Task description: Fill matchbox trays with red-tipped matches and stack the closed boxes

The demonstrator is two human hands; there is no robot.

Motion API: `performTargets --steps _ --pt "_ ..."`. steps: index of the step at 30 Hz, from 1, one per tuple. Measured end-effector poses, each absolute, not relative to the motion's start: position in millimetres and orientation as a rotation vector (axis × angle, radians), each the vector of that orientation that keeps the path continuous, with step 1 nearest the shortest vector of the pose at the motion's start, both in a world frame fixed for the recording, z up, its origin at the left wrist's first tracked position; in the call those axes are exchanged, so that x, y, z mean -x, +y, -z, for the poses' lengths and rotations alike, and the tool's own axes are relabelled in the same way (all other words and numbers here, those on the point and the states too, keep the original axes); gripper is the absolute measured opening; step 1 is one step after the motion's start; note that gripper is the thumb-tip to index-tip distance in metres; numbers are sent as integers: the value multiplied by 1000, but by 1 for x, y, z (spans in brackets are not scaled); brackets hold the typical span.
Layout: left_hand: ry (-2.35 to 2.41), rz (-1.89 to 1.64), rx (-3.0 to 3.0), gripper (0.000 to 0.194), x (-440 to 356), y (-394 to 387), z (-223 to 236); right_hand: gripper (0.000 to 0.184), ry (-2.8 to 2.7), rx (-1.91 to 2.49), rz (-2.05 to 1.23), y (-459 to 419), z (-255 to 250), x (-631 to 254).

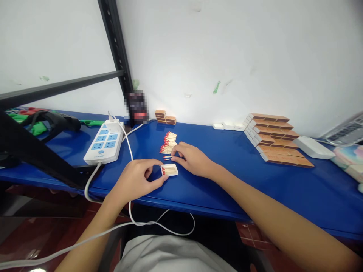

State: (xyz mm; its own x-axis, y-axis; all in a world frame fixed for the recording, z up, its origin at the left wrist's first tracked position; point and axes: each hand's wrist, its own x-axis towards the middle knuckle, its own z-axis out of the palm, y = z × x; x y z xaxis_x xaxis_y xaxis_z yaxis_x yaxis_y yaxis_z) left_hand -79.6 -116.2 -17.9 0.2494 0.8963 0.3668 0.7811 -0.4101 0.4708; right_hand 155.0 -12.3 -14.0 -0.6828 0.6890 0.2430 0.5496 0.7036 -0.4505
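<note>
A small white matchbox tray [172, 174] lies on the blue table, partly filled with red-tipped matches [169, 170] side by side. My left hand [138, 177] grips the tray's left end between thumb and forefinger. Just beyond the tray, my right hand [190, 158] pinches one or two matches [167, 157] close to the tabletop, their red heads pointing left. Behind those fingers is a loose pile of matches [169, 142], partly covered by the right hand.
A white power strip [104, 141] with a trailing cable stands to the left, near a black metal rack post [116, 45]. Brown matchboxes [272, 130] are stacked at the right, more matchboxes [166, 118] sit by the wall, and white trays [229, 126] line up between.
</note>
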Motion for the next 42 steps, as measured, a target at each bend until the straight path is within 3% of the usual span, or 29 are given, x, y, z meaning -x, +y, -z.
performTargets --steps 11,19,23,30,38,42 --pt "1614 -874 -2333 28 78 -116 15 9 -2527 1023 -482 -11 10 -155" --pt "1796 -903 -2338 32 79 -115 16 4 -2481 807 -563 -22 3 -156" --pt "1757 -917 -2344 30 78 -114 15 11 -2443 759 -687 -24 6 -151" --pt "1688 -922 -2368 26 78 -116 15 6 -2411 1050 -519 -10 17 -147" --pt "1681 -905 -2370 27 77 -115 15 7 -2360 959 -530 -7 25 -135" --pt "1677 -901 -2363 27 78 -115 15 16 -2335 888 -546 -5 28 -136"
